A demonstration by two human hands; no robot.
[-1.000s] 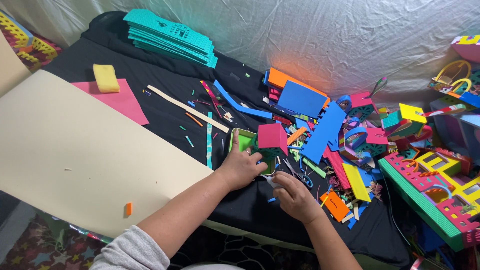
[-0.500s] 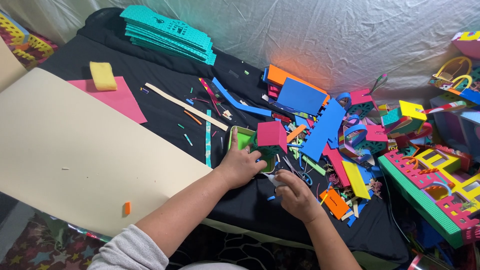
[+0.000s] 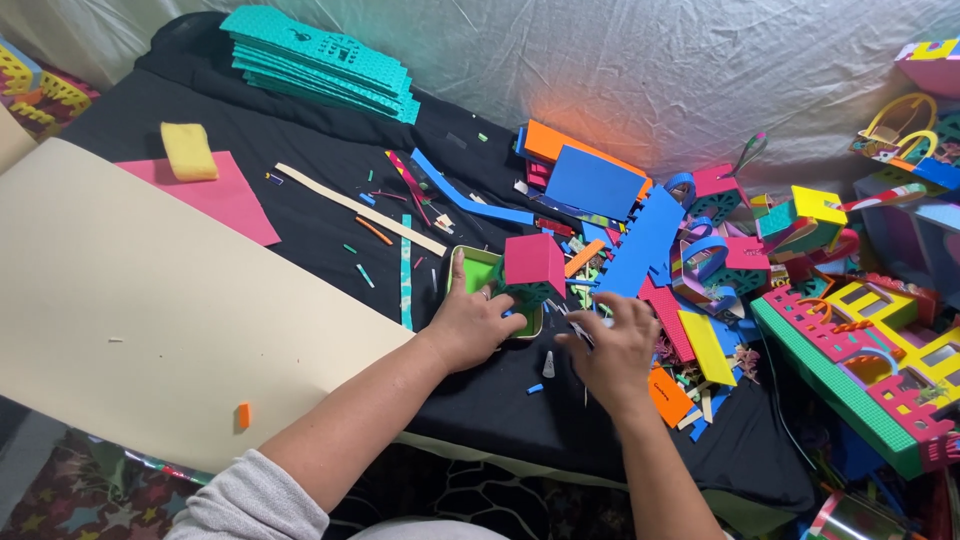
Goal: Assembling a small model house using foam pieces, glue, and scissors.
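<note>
My left hand (image 3: 470, 322) rests on a small foam house with a pink roof (image 3: 533, 264) and teal walls, standing on a green square base (image 3: 478, 270). Its fingers wrap the house's near side and the thumb lies on the base. My right hand (image 3: 612, 346) lies palm down just right of the house, fingers spread over small scraps on the black cloth (image 3: 330, 215); whether it holds anything is hidden. A small white tube (image 3: 549, 364) lies between the two hands.
A large cream foam sheet (image 3: 140, 300) covers the left. Teal sheets (image 3: 320, 60) are stacked at the back. A pink sheet (image 3: 215, 195) carries a yellow sponge (image 3: 189, 151). Blue, orange and pink foam pieces (image 3: 640, 240) pile at right, with a green-based model (image 3: 860, 370).
My right hand has shifted slightly right and up over the scraps, with its fingers spread. My left hand stays on the foam house.
</note>
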